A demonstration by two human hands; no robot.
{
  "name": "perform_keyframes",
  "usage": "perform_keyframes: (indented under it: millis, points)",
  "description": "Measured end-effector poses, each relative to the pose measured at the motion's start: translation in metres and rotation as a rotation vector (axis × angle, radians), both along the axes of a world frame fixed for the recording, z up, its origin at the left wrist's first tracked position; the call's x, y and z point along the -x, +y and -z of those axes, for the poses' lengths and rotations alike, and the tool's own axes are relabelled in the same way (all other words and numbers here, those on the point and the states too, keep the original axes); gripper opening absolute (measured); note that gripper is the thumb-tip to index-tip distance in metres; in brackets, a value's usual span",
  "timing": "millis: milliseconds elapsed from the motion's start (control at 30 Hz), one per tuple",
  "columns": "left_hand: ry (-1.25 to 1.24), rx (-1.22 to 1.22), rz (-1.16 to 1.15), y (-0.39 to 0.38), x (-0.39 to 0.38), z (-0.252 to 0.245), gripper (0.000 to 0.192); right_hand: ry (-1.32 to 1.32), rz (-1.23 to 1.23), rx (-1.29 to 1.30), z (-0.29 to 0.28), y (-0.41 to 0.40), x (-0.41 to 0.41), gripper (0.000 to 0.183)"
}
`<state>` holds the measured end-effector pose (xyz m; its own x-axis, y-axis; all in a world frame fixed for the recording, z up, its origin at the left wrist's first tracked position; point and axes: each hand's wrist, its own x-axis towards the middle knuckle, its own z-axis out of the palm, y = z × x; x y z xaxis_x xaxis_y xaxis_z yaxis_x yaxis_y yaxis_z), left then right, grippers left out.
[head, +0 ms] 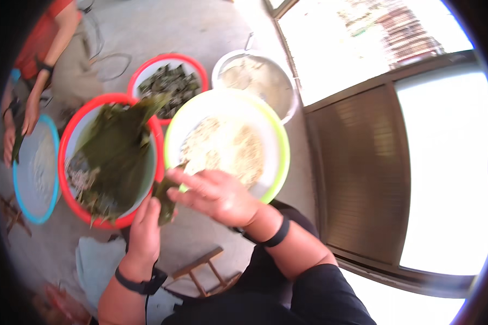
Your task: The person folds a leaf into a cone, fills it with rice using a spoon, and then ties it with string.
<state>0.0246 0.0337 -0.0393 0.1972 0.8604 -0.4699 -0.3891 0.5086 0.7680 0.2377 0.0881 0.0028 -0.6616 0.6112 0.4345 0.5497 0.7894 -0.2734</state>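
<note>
My left hand [146, 225] holds a folded green leaf [166, 207] upright between thumb and fingers, just right of a red-rimmed basin [65, 178]. Over the leaf's upper part reaches my right hand [219, 197], palm side partly turned up and fingers spread; its fingertips are at the leaf, and I cannot tell how firmly they touch. Behind that hand stands a white basin with a lime-green rim [282, 162], holding pale grains [223, 146] that look like rice. Broad wet leaves [114, 142] lie in water in the red-rimmed basin. What the folded leaf contains is hidden.
Farther off are a red-rimmed basin [203, 69] of dark wrapped leaf parcels [171, 87] and a metal pan [290, 81] with cloudy contents. At left, a co-worker's hands [31, 115] hold a leaf above a blue-rimmed basin [16, 195]. A wooden stool [203, 270] stands below me; a brown-framed door [362, 170] is right.
</note>
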Motion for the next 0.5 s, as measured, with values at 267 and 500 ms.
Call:
perform_keyframes:
  millis: [267, 500]
  points:
    - [-0.051, 0.112, 0.023, 0.001, -0.005, -0.018, 0.034, 0.022, -0.043, -0.073, 0.000, 0.004, -0.002, 0.044]
    - [-0.045, 0.179, 0.065, 0.015, -0.003, -0.011, 0.035, 0.007, -0.038, -0.048, 0.007, 0.016, -0.004, 0.044]
